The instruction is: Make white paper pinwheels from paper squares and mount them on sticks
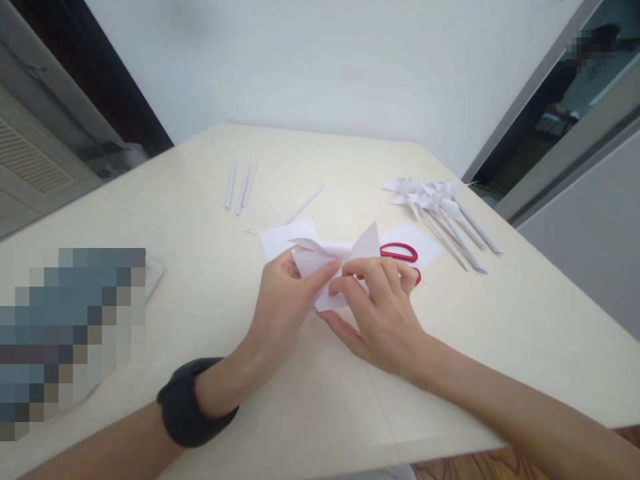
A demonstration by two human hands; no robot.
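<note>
A white paper pinwheel point(336, 251) with curled flaps is held above the table between my two hands. My left hand point(287, 283) grips its left side, the thumb pressing near the middle of the paper. Bent over the near right part is my right hand point(380, 300), its thumb and fingers closed around a lower corner of the paper. Scissors with red handles point(399, 252) lie just beyond my right hand, partly hidden by it. Flat white paper sheets point(283, 239) rest behind the pinwheel, one on each side.
Several finished paper pinwheels on rolled sticks point(440, 203) lie at the right of the cream table point(200, 320). Rolled paper sticks point(243, 187) lie at the back left, and another thin stick point(306, 203) nearer the middle. A pixelated object point(65, 333) covers the left edge.
</note>
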